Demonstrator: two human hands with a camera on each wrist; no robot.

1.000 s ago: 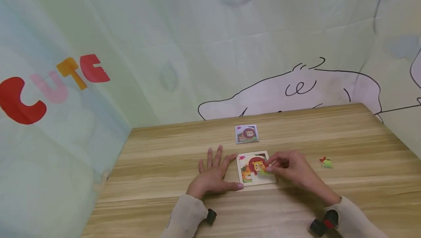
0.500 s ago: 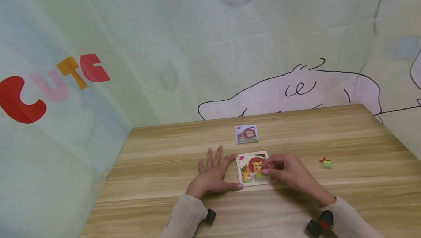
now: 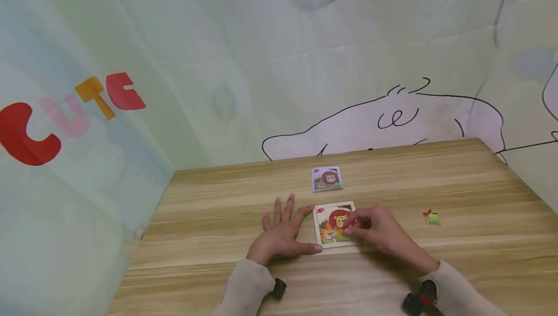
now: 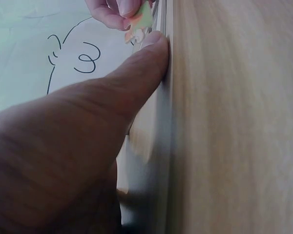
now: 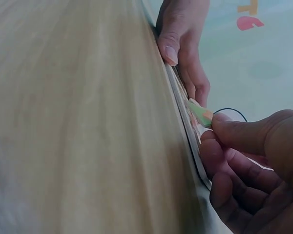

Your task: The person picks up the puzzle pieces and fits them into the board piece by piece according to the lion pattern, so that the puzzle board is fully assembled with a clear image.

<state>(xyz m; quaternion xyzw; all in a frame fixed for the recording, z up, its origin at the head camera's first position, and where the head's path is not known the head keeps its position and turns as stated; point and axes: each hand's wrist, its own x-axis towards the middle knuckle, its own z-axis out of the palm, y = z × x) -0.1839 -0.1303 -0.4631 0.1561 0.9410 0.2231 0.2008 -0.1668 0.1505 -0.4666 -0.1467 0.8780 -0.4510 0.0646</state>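
Observation:
A square lion puzzle in a pale wooden frame (image 3: 337, 245) lies on the table. My left hand (image 3: 281, 238) rests flat with fingers spread, its thumb tip and index fingertip against the puzzle frame's left corners. With thumb and fingers my right hand (image 3: 376, 229) pinches a green and orange puzzle piece (image 4: 141, 22) over the lower right part of the puzzle. In the right wrist view the puzzle piece (image 5: 200, 113) is tilted, its lower end close over the board. The right fingers hide part of the picture beneath them.
Behind the puzzle lies a small lion picture card (image 3: 327, 179). One loose piece, red and green (image 3: 432, 217), is on the wooden table (image 3: 218, 199) to the right. A printed curtain (image 3: 244, 54) stands along the table's back and left edges.
My right hand has moved a little left with the puzzle piece, further over the puzzle's lower part. The left hand has stayed in place.

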